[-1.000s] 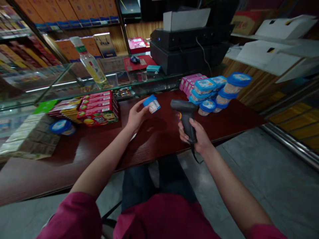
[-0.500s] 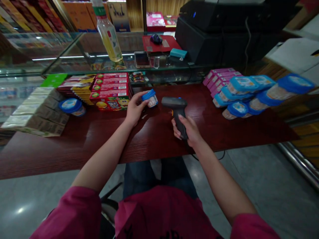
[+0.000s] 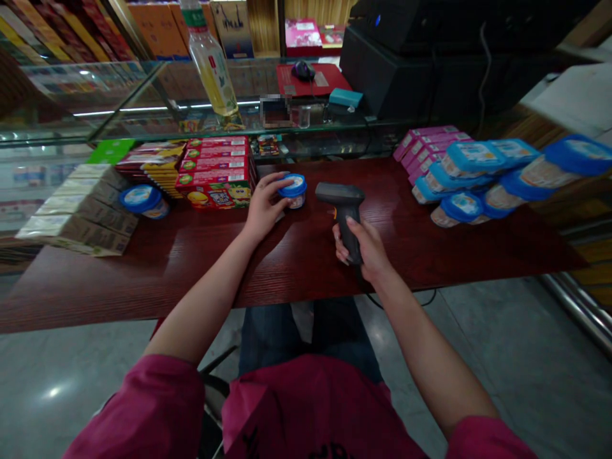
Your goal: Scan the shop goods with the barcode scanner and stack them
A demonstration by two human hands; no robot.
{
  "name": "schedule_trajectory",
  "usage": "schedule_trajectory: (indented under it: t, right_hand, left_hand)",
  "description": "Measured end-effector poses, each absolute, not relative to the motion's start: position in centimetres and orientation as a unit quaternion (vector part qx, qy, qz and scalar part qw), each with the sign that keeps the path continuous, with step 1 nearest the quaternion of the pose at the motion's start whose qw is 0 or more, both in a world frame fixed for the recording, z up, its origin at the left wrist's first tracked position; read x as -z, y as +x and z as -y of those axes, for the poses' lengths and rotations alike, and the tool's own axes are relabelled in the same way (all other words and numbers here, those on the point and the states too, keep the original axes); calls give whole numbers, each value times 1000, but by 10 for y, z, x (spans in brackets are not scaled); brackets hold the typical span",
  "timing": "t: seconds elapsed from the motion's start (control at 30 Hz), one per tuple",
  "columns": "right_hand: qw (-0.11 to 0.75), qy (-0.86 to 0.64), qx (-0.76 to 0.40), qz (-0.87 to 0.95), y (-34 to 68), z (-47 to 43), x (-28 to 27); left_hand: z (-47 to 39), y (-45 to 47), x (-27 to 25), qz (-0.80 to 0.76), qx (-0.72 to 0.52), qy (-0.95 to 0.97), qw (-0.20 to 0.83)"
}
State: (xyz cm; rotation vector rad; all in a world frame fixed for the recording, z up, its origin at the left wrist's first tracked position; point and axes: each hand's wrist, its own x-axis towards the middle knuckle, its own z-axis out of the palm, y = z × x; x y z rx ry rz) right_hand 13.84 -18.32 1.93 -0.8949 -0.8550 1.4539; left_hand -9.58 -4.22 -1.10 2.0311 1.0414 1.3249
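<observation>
My left hand [image 3: 266, 203] is closed around the side of a small tub [image 3: 295, 190] with a blue lid, which stands upright on the dark red wooden table [image 3: 201, 268]. In my right hand [image 3: 364, 247] is a black barcode scanner [image 3: 345, 203], gripped by its handle, its head pointing left toward the tub without touching it. Left of my left hand stand red snack boxes [image 3: 215, 172]. A second blue-lidded tub [image 3: 145, 201] sits farther left, beside stacked pale cartons [image 3: 86, 213].
Pink boxes [image 3: 425, 153], flat blue-lidded containers [image 3: 473, 156] and stacked blue-lidded tubs [image 3: 514, 185] stand at the right. Behind the table runs a glass counter with a bottle [image 3: 213, 70], a mouse [image 3: 303, 71] and black equipment [image 3: 387, 76]. Brown-yellow packets [image 3: 160, 166] lie at the left.
The tub in my left hand has gone from tilted to upright, its lid now facing up. My right hand still holds the scanner in nearly the same place. The view has shifted slightly.
</observation>
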Motion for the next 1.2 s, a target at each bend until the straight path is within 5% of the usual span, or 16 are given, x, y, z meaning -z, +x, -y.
schedule_trajectory:
  t: [0.27,0.6,0.8,0.97,1.2]
  right_hand:
    - [600,-415,-594,338,143,182,-17]
    - [613,-418,-591,316,146,180,-13]
    - [610,-398,-600,332,150,162,-15]
    - [595,-396,-615,333,151,121,-16]
    - [558,-380,-658,332,154,100,-14]
  left_hand:
    - [80,-106,-16,-406,-353,826,166]
    - [58,-106,0,-283,-354,741,496]
    - [60,-105,-1,-293,-347,741,495]
    - [68,-106,-6,-315,-325,807,380]
    - [73,-106,-15,-245,-291,785,488]
